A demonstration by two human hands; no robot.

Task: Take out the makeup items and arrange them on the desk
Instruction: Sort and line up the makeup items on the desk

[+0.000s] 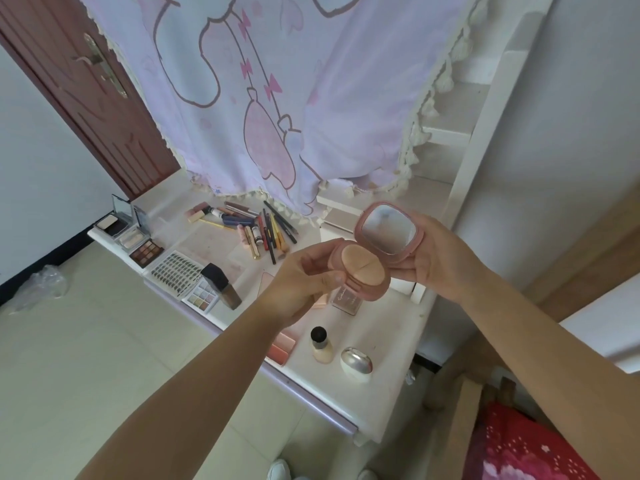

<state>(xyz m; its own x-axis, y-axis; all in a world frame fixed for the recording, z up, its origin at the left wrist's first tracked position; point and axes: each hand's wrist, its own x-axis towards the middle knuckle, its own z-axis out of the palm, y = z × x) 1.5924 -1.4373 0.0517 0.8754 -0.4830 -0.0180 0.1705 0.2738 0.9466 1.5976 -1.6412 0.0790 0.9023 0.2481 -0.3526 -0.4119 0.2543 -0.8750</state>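
both hands hold an open round pink cushion compact [367, 268] above the white table [388, 344]. the left hand [304, 285] pinches its base, which holds a peach puff; the right hand [436, 258] grips the mirrored lid. beneath lies what seems a small clear palette [346, 299], partly hidden.

Left hand [304, 285] hides part of pink palette [284, 344]; shoes [278, 471] cropped.

A white desk [391, 344] is carrying makeup. Beyond and left of the gripped compact, pencils [266, 230] and palettes [145, 251] are lying; just below it, a small bottle [321, 344] and silver-topped case [356, 363] are standing.
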